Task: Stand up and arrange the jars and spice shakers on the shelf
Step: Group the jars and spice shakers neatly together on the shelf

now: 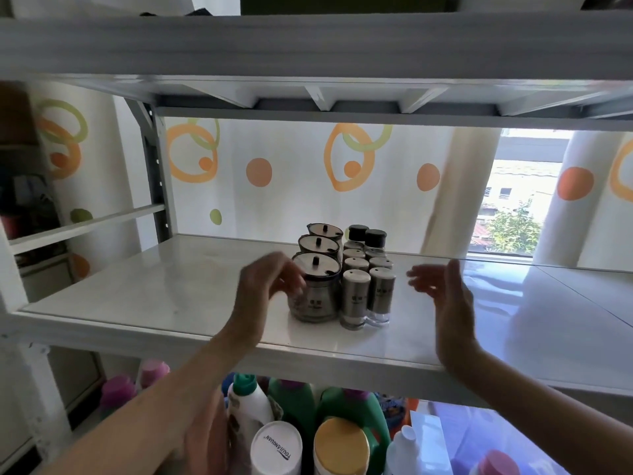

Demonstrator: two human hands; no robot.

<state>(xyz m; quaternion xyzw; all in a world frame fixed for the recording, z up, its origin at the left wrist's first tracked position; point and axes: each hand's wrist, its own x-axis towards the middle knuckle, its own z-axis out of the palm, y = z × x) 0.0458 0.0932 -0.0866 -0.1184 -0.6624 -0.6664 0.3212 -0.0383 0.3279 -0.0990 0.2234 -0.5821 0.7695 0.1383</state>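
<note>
Steel jars (313, 299), shakers (356, 296) on shelf (137, 303)
Three jars, six shakers, two black-capped bottles (358, 233); left hand (270, 286) curled, grip unclear; right hand (445, 296) spread.

The blurred left hand (270, 282) hides part of the front jar (317, 298).

A home storage corner: white metal shelving rack (137, 337) before a circle-patterned white curtain (291, 186), green plastic detergent bottles (294, 402) stored below
</note>
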